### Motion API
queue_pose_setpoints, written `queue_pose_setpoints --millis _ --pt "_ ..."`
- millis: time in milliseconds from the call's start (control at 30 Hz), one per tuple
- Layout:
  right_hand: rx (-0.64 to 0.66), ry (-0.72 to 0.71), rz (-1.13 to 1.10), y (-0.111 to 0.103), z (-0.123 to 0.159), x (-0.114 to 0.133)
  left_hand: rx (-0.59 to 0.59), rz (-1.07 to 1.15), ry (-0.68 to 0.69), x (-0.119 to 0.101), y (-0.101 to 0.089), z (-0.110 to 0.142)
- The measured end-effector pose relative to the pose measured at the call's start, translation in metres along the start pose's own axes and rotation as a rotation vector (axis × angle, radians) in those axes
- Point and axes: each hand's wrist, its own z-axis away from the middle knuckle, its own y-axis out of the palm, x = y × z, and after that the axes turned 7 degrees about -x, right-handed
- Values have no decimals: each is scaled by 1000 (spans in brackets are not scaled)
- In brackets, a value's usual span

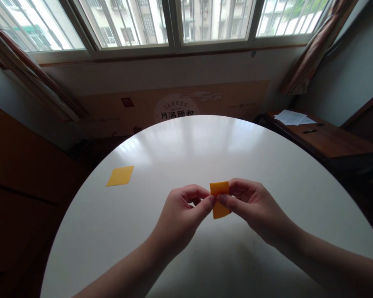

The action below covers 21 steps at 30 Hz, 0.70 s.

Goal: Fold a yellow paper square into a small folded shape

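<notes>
A small piece of orange-yellow paper (pixel 220 188), narrow and folded-looking, is held up above the white table between both hands. My left hand (pixel 186 211) pinches its left edge between thumb and fingers. From the other side my right hand (pixel 251 205) grips it, the thumb lying across its front and the fingers behind. The two thumb tips almost meet at the paper's middle. Part of the paper's lower right edge is hidden by my right thumb.
On the left of the round white table (pixel 186 149) lies a flat yellow stack of square paper (pixel 120 176). Past the table's right edge, a brown wooden desk (pixel 335 140) bears white sheets (pixel 294 117). A printed cardboard panel (pixel 242 97) stands below the window.
</notes>
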Motion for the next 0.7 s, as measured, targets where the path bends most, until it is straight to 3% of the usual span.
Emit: queue_pose_setpoints --millis 700 --pt "2 84 -21 1 4 1 -37 44 -74 -3 -2 -2"
